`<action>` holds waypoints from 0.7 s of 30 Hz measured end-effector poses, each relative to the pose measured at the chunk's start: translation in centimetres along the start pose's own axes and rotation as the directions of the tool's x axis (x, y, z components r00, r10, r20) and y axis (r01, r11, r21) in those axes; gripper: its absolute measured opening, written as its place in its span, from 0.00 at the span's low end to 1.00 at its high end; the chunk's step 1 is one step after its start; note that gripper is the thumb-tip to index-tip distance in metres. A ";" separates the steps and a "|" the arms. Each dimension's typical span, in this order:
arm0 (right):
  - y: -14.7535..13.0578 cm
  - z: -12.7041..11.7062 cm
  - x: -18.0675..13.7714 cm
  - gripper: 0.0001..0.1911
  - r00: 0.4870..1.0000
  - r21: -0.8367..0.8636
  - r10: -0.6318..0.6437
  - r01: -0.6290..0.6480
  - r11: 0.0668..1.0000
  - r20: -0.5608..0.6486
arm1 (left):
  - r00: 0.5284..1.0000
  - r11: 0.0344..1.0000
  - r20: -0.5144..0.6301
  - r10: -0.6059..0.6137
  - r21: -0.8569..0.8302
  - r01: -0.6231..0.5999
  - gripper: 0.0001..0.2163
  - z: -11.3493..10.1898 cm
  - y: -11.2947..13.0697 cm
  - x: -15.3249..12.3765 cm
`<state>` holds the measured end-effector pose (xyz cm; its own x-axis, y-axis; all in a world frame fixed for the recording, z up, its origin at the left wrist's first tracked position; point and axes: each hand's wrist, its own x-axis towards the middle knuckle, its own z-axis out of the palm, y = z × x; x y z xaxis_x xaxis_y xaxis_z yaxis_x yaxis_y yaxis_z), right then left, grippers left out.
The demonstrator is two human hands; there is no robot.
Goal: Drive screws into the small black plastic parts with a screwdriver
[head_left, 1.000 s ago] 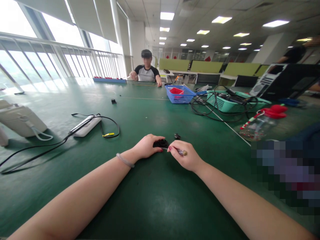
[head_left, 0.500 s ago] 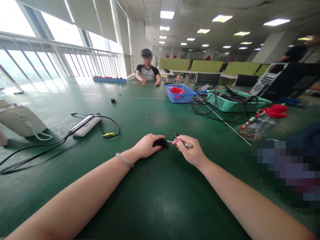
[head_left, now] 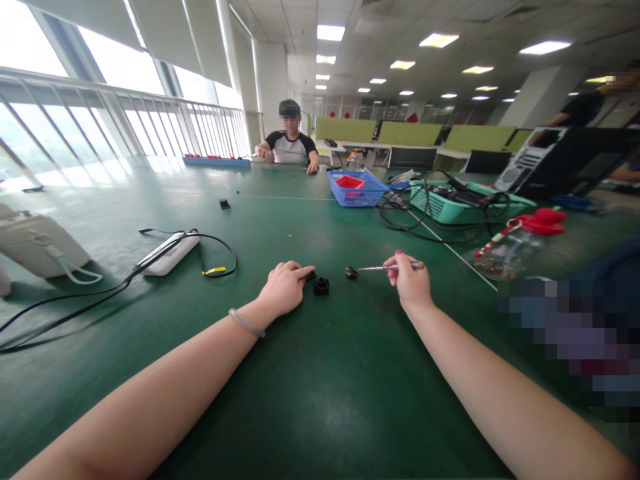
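Note:
On the green table, my left hand (head_left: pixel 284 288) rests palm down, index finger stretched over a small black part (head_left: pixel 311 275) that its thumb and finger seem to pinch. Just beside those fingertips sits a square black housing (head_left: pixel 321 287) with a round opening, not held. My right hand (head_left: pixel 411 280) is closed around the handle of a slim screwdriver (head_left: pixel 376 268), its metal shaft pointing left. The screwdriver's tip is at or very near another small black piece (head_left: pixel 351 273) on the table; whether they touch is unclear.
A white power strip (head_left: pixel 169 253) with black cable lies left, near a pale case (head_left: pixel 43 243). Blue basket (head_left: pixel 357 195), green basket (head_left: pixel 450 212) and red-lidded bottle (head_left: pixel 515 247) stand at right. Across the table sits another person (head_left: pixel 290 143); a black computer case (head_left: pixel 570 160) is far right.
My right hand has moved right with the screwdriver, away from the black housing. My left fingers have come off the housing, which now shows uncovered. The person opposite has raised one hand leftward.

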<state>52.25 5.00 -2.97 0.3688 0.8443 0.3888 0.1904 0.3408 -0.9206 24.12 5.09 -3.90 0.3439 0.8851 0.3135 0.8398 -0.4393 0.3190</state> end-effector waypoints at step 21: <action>0.8 1.0 -1.0 0.19 0.926 0.121 0.048 -0.101 0.988 0.375 | 0.988 0.989 0.091 0.126 -0.088 -0.118 0.15 -0.1 2.7 -0.1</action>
<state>51.16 4.87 -4.12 0.0099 0.9532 0.3023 0.0408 0.3017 -0.9525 26.31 3.76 -3.02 0.4834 0.8333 0.2684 0.7531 -0.5521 0.3578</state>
